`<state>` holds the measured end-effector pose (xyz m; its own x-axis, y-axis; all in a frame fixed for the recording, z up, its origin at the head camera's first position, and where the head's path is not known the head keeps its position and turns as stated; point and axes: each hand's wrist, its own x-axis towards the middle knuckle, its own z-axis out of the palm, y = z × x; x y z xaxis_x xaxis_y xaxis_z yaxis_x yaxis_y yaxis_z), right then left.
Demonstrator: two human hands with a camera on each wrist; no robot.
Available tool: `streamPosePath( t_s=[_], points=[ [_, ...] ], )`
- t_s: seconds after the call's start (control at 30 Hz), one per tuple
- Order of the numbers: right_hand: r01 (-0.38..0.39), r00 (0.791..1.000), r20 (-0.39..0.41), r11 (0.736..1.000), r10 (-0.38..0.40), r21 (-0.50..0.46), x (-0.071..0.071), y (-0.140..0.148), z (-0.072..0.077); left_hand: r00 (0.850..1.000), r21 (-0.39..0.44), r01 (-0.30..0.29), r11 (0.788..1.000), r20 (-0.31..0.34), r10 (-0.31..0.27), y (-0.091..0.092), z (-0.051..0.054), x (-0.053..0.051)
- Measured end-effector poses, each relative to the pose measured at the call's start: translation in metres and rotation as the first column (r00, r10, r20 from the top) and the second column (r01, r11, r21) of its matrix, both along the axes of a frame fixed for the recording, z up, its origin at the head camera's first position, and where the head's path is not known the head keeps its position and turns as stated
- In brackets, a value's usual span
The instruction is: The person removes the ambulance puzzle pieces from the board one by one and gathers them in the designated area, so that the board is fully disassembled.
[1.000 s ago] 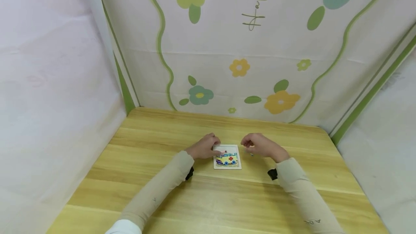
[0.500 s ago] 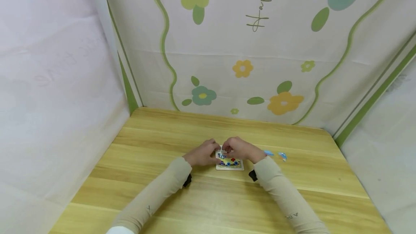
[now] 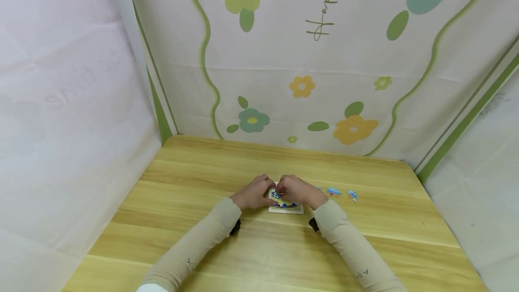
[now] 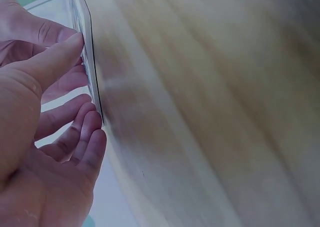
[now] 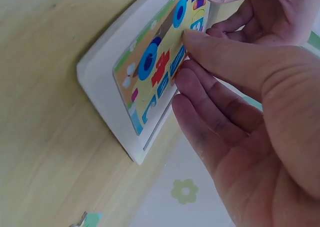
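Observation:
A white-framed ambulance puzzle board (image 3: 286, 211) lies on the wooden table, its yellow picture (image 5: 135, 92) partly hidden by fingers. At its left side my left hand (image 3: 254, 192) grips it, thumb on the picture and fingers curled by the edge. My right hand (image 3: 302, 192) reaches over the board's upper part; in the right wrist view its thumb (image 5: 200, 37) and curved fingers (image 5: 210, 112) pinch at a puzzle piece by the blue windows (image 5: 177, 61). The piece's outline is mostly hidden, and both hands nearly meet.
Loose blue puzzle pieces lie right of the board, one (image 3: 334, 191) just beyond the right wrist and another (image 3: 352, 195) farther right. Behind the wooden table (image 3: 263, 247) hangs a flower-printed cloth (image 3: 259, 57), with pale cloth at both sides.
My right hand has moved left from the table beside the board onto the board, uncovering loose pieces. My left hand stays at the board's left side. The view has shifted slightly.

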<state>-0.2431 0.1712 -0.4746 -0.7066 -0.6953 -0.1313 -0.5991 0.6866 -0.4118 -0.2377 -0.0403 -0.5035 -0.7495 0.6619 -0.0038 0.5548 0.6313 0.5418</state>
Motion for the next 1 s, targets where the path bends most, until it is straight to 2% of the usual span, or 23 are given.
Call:
streamPosePath(
  t_s=[0.2,0.57,0.7,1.0],
  points=[
    [0.002,1.0,-0.03,1.0,-0.002,0.007,0.0019,-0.0011,0.0001,1.0,-0.022,-0.006,1.0,-0.018,0.005,0.002,-0.0007,-0.0003],
    [0.043,0.998,-0.045,0.999,-0.043,-0.001,0.0006,-0.0028,-0.0016,1.0,-0.016,0.0,1.0,-0.01,0.0,0.002,0.0055,0.0009],
    [0.055,0.998,-0.023,0.998,-0.056,-0.039,-0.0006,-0.0007,-0.0019,1.0,-0.017,0.001,1.0,-0.019,-0.001,0.0024,0.0039,-0.0004],
    [0.09,0.993,0.087,0.981,-0.076,-0.17,-0.0021,0.0049,-0.0029,1.0,-0.027,-0.003,1.0,-0.019,0.002,0.0031,0.0017,-0.0014]
  ],
)
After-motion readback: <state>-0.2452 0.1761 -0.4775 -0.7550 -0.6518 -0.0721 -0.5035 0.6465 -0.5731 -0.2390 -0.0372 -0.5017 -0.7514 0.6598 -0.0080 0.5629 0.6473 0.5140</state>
